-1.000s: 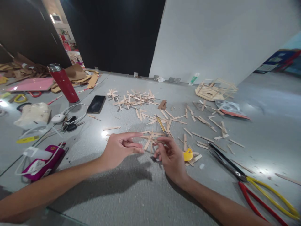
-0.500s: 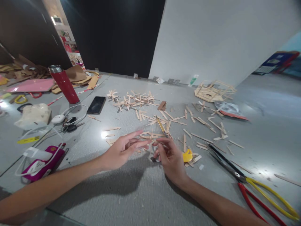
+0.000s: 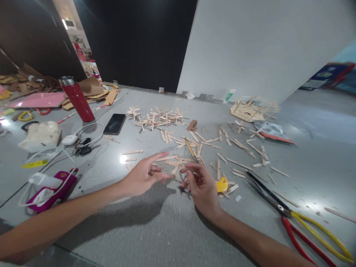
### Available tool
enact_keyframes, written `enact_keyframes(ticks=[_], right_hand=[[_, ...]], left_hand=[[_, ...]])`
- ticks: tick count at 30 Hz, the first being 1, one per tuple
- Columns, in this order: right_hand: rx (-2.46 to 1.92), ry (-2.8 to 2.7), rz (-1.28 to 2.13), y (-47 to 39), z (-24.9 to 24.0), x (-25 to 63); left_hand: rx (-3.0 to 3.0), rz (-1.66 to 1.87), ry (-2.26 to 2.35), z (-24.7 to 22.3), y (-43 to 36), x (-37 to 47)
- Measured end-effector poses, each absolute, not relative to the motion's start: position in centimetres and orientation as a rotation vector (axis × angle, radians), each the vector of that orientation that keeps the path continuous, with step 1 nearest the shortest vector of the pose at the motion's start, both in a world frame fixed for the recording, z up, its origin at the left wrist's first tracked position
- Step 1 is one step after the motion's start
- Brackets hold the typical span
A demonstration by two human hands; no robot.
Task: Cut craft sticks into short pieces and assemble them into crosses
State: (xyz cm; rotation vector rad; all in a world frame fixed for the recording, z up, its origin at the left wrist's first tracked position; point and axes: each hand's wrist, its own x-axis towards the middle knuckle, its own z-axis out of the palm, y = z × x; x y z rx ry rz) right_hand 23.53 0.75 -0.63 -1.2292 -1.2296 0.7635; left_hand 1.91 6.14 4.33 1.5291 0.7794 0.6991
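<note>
My left hand [image 3: 144, 175] is open over the grey floor, index finger and thumb stretched apart with nothing between them. To its right, my right hand [image 3: 201, 189] is closed, thumb and index fingertip pinched together. What they hold, if anything, cannot be made out. A small dark piece [image 3: 181, 188] shows below its fingertips; whether the hand touches it is unclear. Flat wooden sticks [image 3: 168, 158] lie just beyond the hands. A yellow-handled craft knife [image 3: 190, 149] lies among them. A yellow object [image 3: 221, 184], partly hidden, sits right beside my right hand.
Long shears [image 3: 283, 210] with red and yellow handles lie at right. A stick frame [image 3: 251, 110] stands at the back right. A phone [image 3: 115, 124], red bottle [image 3: 77, 100], keys [image 3: 85, 147] and purple power bank [image 3: 54, 191] are at left. Behind stands a white panel [image 3: 244, 48].
My left hand has drawn slightly left, away from my right hand, and its thumb and index finger have spread wider. My right hand has hardly moved.
</note>
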Motion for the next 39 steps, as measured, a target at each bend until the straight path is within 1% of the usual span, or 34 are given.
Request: enact_keyframes(ticks=[5,12,19,23,28,30,32,36,39], right_hand=[[-1.227,-1.229,0.77,0.7,-0.7,23.5],[-1.237,-1.24,0.761,0.8,-1.0,23.7],[-1.242,-1.257,0.752,0.8,-0.7,23.6],[-1.244,-1.26,0.753,0.8,-0.8,23.6],[-1.244,-1.267,0.755,0.8,-0.9,23.6],[-1.244,-1.268,0.752,0.8,-0.9,23.6],[-1.242,-1.27,0.749,0.7,-0.8,23.6],[-1.235,-1.282,0.746,0.7,-0.7,23.6],[-1.235,-1.289,0.745,0.8,-0.8,23.7]], left_hand=[[1.559,0.589,0.735,4.4,6.7,1.4],[1.556,0.477,0.863,5.2,5.8,1.5],[1.594,0.487,0.962,4.5,5.2,2.0],[1.556,0.542,0.893,5.0,5.2,2.1],[1.363,0.552,0.627,5.4,5.6,2.3],[1.358,0.6,0.605,5.2,5.7,2.3],[1.38,0.609,0.671,5.0,5.6,2.3],[1.423,0.462,0.856,4.8,5.2,2.0],[1.478,0.44,0.955,4.5,5.2,1.9]])
